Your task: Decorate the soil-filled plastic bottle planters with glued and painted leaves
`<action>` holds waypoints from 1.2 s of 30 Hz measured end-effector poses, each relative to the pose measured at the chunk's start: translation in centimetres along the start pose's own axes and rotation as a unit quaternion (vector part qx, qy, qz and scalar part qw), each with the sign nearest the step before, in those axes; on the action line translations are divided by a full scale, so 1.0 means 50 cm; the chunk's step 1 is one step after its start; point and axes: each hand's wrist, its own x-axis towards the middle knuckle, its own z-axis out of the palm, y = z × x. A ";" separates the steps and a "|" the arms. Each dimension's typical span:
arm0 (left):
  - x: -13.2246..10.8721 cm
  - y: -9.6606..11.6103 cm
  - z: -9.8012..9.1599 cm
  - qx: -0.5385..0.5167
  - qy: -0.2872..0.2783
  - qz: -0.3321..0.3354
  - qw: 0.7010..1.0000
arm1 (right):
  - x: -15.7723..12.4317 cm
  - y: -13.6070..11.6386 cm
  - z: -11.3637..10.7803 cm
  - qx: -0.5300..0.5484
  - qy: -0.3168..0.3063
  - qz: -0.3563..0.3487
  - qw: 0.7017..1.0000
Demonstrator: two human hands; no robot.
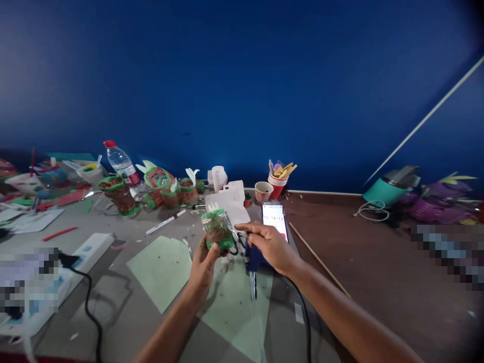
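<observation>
My left hand [206, 257] is closed around a small clear plastic cup [217, 232] with green bands, brown crumbly filling and pale leaf-like tips on top. Close to the cup's right side is my right hand [266, 242], its index finger reaching left and its other fingers bent; what they pinch, if anything, is hard to make out. Between the hands, metal and black loops that look like scissors [238, 244] show in part. A blue glue gun [254, 259] lies below my right hand, partly covered by it. Green paper sheets [234, 307] lie under my forearms.
Behind my right hand stands a phone [275, 217] showing a timer. Paper cups [263, 191], a water bottle [123, 164] and several similar planted cups [172, 194] line the back. A power strip [86, 257] lies left, a thin stick [319, 257] right. A black cord [308, 322] crosses the front.
</observation>
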 end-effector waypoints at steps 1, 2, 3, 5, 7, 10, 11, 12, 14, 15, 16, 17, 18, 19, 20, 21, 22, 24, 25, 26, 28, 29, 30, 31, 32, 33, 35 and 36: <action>0.001 -0.002 -0.002 0.003 -0.003 0.003 1.000 | -0.001 -0.002 -0.001 -0.015 -0.002 -0.010 1.000; 0.001 -0.004 -0.004 0.006 -0.005 0.005 1.000 | -0.002 -0.004 -0.002 -0.021 -0.007 -0.012 1.000; 0.001 -0.007 -0.006 0.009 -0.007 0.006 1.000 | -0.002 -0.006 -0.003 -0.017 -0.013 -0.007 1.000; 0.001 -0.012 -0.010 0.014 -0.011 0.006 1.000 | -0.003 -0.010 -0.001 0.020 -0.020 0.021 0.999; 0.000 -0.014 -0.013 0.018 -0.010 0.007 1.000 | -0.004 -0.012 0.002 0.096 -0.027 0.063 0.993; -0.002 -0.011 -0.013 0.026 -0.003 0.006 1.000 | -0.001 -0.009 0.008 0.237 -0.029 0.116 0.964; -0.002 -0.009 -0.012 0.027 -0.001 0.005 1.000 | 0.001 -0.005 0.010 0.271 -0.024 0.129 0.954; -0.002 -0.006 -0.010 0.028 0.000 0.004 1.000 | 0.003 -0.001 0.012 0.294 -0.012 0.138 0.946; -0.002 -0.002 -0.007 0.026 0.000 0.001 1.000 | 0.008 0.008 0.014 0.311 0.021 0.151 0.938; -0.002 0.000 -0.005 0.024 0.001 -0.002 1.000 | 0.010 0.012 0.015 0.312 0.037 0.154 0.937; -0.002 0.000 -0.004 0.023 -0.001 -0.005 1.000 | 0.011 0.016 0.016 0.314 0.051 0.154 0.935; -0.002 0.001 -0.003 0.024 -0.001 -0.007 1.000 | 0.012 0.019 0.016 0.319 0.062 0.155 0.933; -0.002 0.001 -0.002 0.026 -0.003 -0.007 1.000 | 0.013 0.020 0.017 0.326 0.069 0.158 0.929; -0.003 0.002 -0.002 0.027 -0.006 -0.008 1.000 | 0.013 0.020 0.017 0.334 0.073 0.163 0.926; -0.003 0.003 0.000 0.027 -0.008 -0.010 1.000 | 0.011 0.019 0.018 0.339 0.075 0.168 0.923; -0.004 0.005 0.001 0.024 -0.008 -0.014 1.000 | 0.010 0.017 0.019 0.339 0.074 0.173 0.922; -0.004 0.007 0.003 0.019 -0.007 -0.020 1.000 | 0.008 0.014 0.021 0.335 0.071 0.176 0.923; -0.005 0.010 0.005 0.006 -0.002 -0.035 0.999 | 0.003 0.007 0.025 0.315 0.068 0.173 0.931; -0.005 0.011 0.006 0.001 0.000 -0.040 0.999 | 0.001 0.004 0.027 0.304 0.069 0.166 0.936; -0.005 0.010 0.006 -0.003 0.000 -0.042 0.999 | -0.001 0.001 0.029 0.292 0.071 0.158 0.941; -0.003 0.007 0.005 -0.007 -0.005 -0.040 0.999 | -0.004 -0.003 0.031 0.276 0.080 0.140 0.948; -0.002 0.005 0.003 -0.008 -0.009 -0.038 0.999 | -0.006 -0.005 0.032 0.272 0.083 0.132 0.949; -0.002 0.002 0.002 -0.009 -0.013 -0.036 0.999 | -0.007 -0.006 0.033 0.271 0.086 0.125 0.950; -0.001 0.000 0.001 -0.010 -0.017 -0.034 0.999 | -0.007 -0.007 0.033 0.272 0.084 0.120 0.951; -0.001 -0.001 0.000 -0.009 -0.021 -0.033 0.999 | -0.008 -0.007 0.033 0.273 0.080 0.118 0.951; -0.001 -0.001 0.000 -0.008 -0.025 -0.033 0.999 | -0.008 -0.007 0.034 0.272 0.076 0.116 0.952; -0.002 0.001 0.003 -0.006 -0.028 -0.034 0.999 | -0.009 -0.005 0.037 0.266 0.075 0.113 0.954; -0.003 0.003 0.005 -0.005 -0.031 -0.035 0.999 | -0.010 -0.005 0.039 0.261 0.078 0.112 0.956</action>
